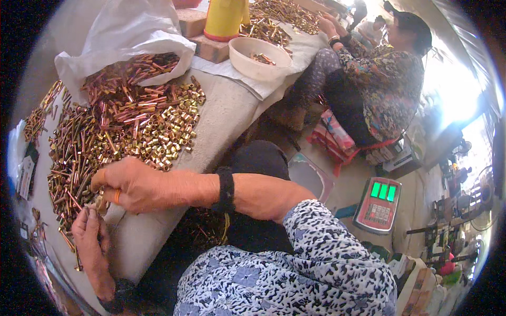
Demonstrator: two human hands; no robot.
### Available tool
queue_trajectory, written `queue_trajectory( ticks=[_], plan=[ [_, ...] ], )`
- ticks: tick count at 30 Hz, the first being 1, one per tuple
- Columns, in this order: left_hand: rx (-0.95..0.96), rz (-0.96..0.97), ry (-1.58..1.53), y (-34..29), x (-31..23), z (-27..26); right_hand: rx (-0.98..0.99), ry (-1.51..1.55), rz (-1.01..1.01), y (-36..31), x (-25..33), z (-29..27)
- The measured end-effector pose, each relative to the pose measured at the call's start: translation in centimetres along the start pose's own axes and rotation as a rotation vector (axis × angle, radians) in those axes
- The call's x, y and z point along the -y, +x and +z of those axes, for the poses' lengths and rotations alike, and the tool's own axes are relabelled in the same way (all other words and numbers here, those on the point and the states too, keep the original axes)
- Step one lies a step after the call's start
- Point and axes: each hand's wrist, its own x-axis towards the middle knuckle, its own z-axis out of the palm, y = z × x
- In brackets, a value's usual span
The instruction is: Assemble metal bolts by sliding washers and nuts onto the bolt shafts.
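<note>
Bolts (74,142) lie heaped on the table (213,102) beside brass sleeves (176,131), at the mouth of a white sack (134,29). The left hand (92,239) and right hand (132,184) bring their bent fingers near each other at the heap's edge; whether either clamps a piece cannot be told.

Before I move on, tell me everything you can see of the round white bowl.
The bowl is round, open-topped and off-white, seemingly plastic. It stands upright on a white sheet, close to a brick; whether they touch is unclear. Some coppery metal pieces lie inside. No hand touches it.
</note>
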Motion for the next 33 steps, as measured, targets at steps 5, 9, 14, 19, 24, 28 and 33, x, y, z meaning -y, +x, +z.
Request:
queue_trajectory(
  ticks=[5,9,14,19,24,28,33],
  plan=[
    [0.106,0.035,0.110,-0.3,-0.2,0.3,0.049,0.066,0.040,-0.6,0.9,1.1],
    [0.209,0.109,0.171,1.0,2.4,-1.8,0.108,0.031,0.021,-0.9,0.5,1.3],
    [0.018,0.034,0.032,0.1,1.1,-0.4,-0.016,-0.148,0.075,-1.0,1.4,0.7],
    [-0.008,0.067,0.033,0.6,1.7,-1.4,0.192,-0.554,-0.258,-1.1,-0.3,0.6],
    [-0.001,0.114,0.032,1.1,2.9,-2.0,0.130,-0.765,-0.476,-2.1,-1.0,1.8],
    [0.029,0.122,0.044,1.0,2.4,-1.8,0.162,-0.749,-0.413,-1.9,-1.6,2.3],
    [0.032,0.083,-0.014,0.6,1.4,-1.3,0.188,-0.696,-0.385,-1.1,-1.3,2.0]
  ],
)
